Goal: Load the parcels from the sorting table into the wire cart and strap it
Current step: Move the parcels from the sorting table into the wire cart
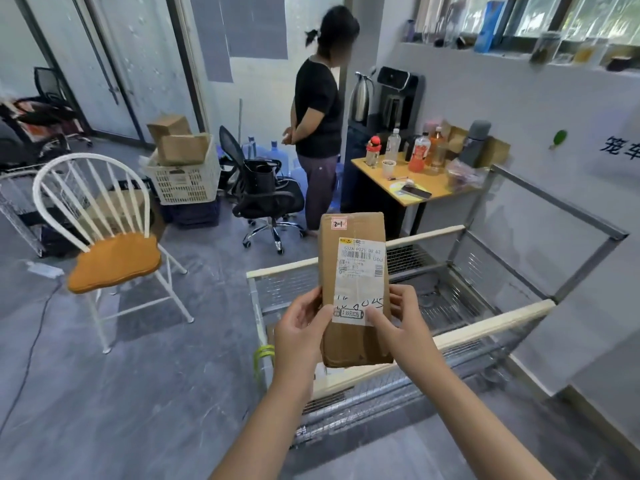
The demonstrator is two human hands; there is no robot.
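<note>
left hand (300, 328) + right hand (403, 325) both grip parcel (350, 227) (labelled 2-1) | over wire cart (491, 323) | crate (183, 183) holds two boxes (181, 147)

parcel (351, 230): brown carton, white label, upright, above wire cart (498, 322) | cart: mesh-sided, open top

The parcel (349, 344) in front of you carries a small pink-edged sticker (338, 223) at its top, handwritten 2-1. On the white shipping label (360, 282) below, the top line appears to read 502A P023 00 63; the finer print is too small to read. Near its lower edge you see handwriting ending in 045 and a boxed 35元红包. On the wall (519, 109) to your right, blue characters (620, 148) read 笼车.
</note>
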